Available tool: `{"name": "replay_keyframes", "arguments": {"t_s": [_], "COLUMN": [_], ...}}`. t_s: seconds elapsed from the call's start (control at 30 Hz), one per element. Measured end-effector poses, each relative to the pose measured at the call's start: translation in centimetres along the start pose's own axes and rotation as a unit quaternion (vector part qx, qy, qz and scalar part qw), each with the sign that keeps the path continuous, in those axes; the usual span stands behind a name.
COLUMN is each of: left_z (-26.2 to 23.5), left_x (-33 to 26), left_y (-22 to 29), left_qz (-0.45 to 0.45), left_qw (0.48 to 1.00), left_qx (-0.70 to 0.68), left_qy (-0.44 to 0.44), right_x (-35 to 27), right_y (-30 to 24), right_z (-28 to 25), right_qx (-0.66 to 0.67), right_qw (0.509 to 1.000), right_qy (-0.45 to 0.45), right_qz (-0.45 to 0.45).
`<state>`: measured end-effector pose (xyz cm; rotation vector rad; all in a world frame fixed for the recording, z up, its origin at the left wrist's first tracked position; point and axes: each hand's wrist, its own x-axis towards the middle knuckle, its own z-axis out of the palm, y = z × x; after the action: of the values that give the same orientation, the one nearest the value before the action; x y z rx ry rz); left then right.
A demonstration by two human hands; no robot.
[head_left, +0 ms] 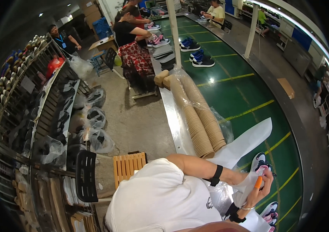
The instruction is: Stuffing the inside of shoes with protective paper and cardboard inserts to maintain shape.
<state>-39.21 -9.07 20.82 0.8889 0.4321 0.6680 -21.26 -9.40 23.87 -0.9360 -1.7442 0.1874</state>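
Observation:
My right hand point(263, 185), with an orange cover on one finger, closes around crumpled white paper point(245, 189). A dark blue and white sneaker with pink inside point(258, 159) sits right beside that hand, partly covered by it. My left hand reaches in from the upper side, a black band on its forearm. That paper hides its fingers, so their hold does not show. A larger white sheet point(249, 141) spreads over the green belt point(245, 91) by the left forearm. Another similar sneaker point(269, 212) lies near the lower edge, past my right wrist.
Two long stacks of brown moulded inserts point(197, 116) in clear plastic lie along the metal table edge. Dark sneakers point(202, 60) stand farther along the belt, near a white post point(174, 34). A wooden stool point(129, 166) and shoe racks point(29, 104) are at left. Co-workers handle shoes beyond.

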Motion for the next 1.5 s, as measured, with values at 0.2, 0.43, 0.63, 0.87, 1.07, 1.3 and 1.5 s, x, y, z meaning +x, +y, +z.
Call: {"name": "replay_keyframes", "arguments": {"t_s": [0.2,0.43,0.63,0.87,1.07,1.3,1.5], "left_z": [0.5,-2.3,-1.8,-1.1,-1.8,-2.2,-0.7], "left_x": [4.1,1.2,1.8,2.5,1.2,1.3,2.4], "left_y": [-4.7,-2.3,-4.1,-1.5,0.8,1.0,-0.7], "left_qz": [-0.043,0.051,0.096,0.162,0.134,0.085,0.114], "left_qw": [0.999,0.994,0.989,0.97,0.985,0.995,0.974], "left_qx": [0.012,-0.058,0.101,0.072,0.1,0.053,0.178], "left_qy": [-0.015,-0.073,-0.057,0.164,0.031,-0.006,0.075], "right_x": [-2.5,-1.5,-1.8,-3.5,-5.0,-6.2,-6.0], "right_y": [1.6,3.8,4.5,1.5,0.7,-1.1,-2.8], "right_z": [0.9,2.4,4.5,3.6,2.3,2.3,2.3], "right_qx": [0.027,0.095,0.165,0.086,0.2,0.353,0.369], "right_qw": [0.964,0.961,0.947,0.964,0.935,0.866,0.855], "right_qy": [-0.004,0.018,0.025,-0.119,-0.037,0.024,0.028], "right_qz": [0.266,0.259,0.276,0.221,0.291,0.354,0.364]}}
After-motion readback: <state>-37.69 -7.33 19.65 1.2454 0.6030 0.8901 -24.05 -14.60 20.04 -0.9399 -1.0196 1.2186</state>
